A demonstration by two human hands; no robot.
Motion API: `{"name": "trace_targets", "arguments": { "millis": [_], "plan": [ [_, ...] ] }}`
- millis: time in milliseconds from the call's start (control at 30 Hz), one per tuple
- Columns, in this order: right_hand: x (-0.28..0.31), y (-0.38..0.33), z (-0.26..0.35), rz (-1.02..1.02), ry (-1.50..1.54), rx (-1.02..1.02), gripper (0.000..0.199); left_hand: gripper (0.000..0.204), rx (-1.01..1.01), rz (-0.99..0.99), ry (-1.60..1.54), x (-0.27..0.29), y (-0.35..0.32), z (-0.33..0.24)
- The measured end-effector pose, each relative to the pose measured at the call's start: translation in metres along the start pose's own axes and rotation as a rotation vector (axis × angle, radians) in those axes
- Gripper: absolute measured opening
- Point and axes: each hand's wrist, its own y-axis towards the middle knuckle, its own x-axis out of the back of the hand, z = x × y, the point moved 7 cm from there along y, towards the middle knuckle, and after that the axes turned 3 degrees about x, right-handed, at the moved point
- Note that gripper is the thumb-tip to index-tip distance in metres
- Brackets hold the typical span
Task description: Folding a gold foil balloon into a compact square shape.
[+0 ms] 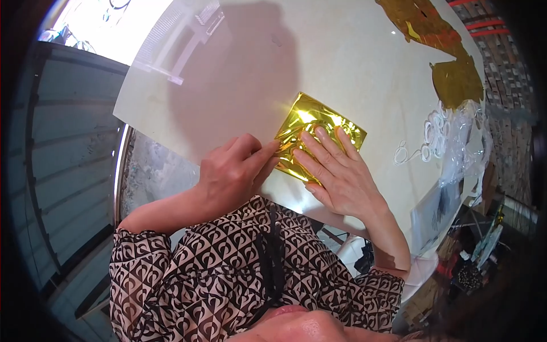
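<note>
A shiny gold foil piece [311, 109], roughly square and creased, lies on the pale tabletop close to my body. My right hand [345, 174] rests flat on it with the fingers spread. At the foil's left edge my left hand [232, 168] pinches with thumb and forefinger. Its other fingers are curled in. Whether the foil is a single sheet or wrapped around something, I cannot tell. The part beneath my right palm is hidden.
More gold film [457, 82] lies along the table's far right edge. Below it are white loops of thin cord [436, 134] and clear plastic bags [466, 142]. A dark panelled surface [71, 142] stands to the left, and mixed clutter [473, 262] lies at the lower right.
</note>
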Motion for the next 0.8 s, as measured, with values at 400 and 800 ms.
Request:
{"name": "trace_targets", "arguments": {
  "millis": [400,800],
  "plan": [
    [0.000,-0.002,-0.001,-0.038,0.012,0.015,0.069,0.017,0.385,0.251,-0.311,-0.010,0.017,0.021],
    [-0.001,-0.005,0.001,-0.065,0.002,0.038,0.071,0.026,0.588,0.725,-0.480,-0.028,0.036,0.025]
  ]
}}
